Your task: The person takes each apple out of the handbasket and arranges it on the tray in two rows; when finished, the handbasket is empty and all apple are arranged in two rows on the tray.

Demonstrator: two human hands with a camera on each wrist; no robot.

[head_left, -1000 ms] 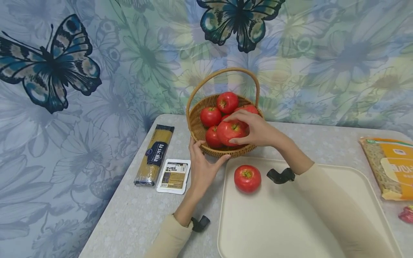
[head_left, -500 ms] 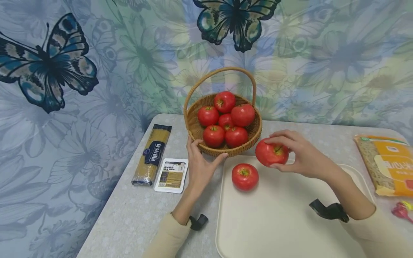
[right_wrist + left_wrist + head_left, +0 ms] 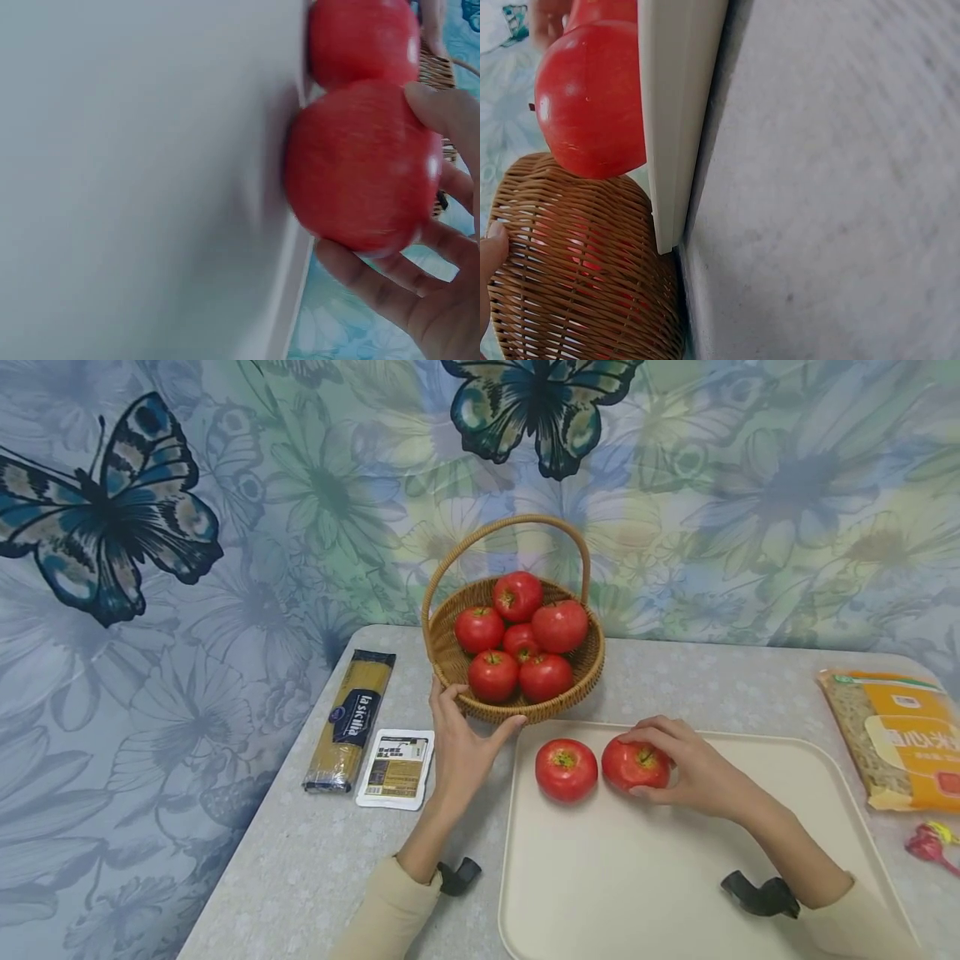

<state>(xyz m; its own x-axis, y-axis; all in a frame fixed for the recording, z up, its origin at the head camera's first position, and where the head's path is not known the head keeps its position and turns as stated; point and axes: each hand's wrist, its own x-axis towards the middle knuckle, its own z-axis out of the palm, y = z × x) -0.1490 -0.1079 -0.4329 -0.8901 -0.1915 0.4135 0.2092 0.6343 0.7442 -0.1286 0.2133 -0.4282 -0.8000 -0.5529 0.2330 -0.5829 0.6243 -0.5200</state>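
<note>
In the head view, a wicker basket (image 3: 517, 706) with a tall handle holds several red apples (image 3: 544, 678). My left hand (image 3: 468, 752) holds the basket's near side, with fingers at the rim and thumb on the outer wall. Over the cream tray (image 3: 645, 877), my right hand (image 3: 693, 772) grips a red apple (image 3: 630, 766) from the right, thumb in front and fingers behind. In the right wrist view, this held apple (image 3: 364, 165) appears at or just above the tray surface; contact is unclear. Another apple (image 3: 566, 770) sits on the tray just left of it.
Left of the basket lie a spaghetti pack (image 3: 351, 718) and a small white-edged packet (image 3: 395, 768). An orange grain bag (image 3: 892, 739) lies right of the tray, with a pink-wrapped lollipop (image 3: 930, 843) near it. A butterfly-patterned cloth (image 3: 337, 527) hangs behind the table.
My right hand has lifted an apple out of the basket, carried it right and lowered it to the tray beside the other apple. My left hand has stayed at the basket.
</note>
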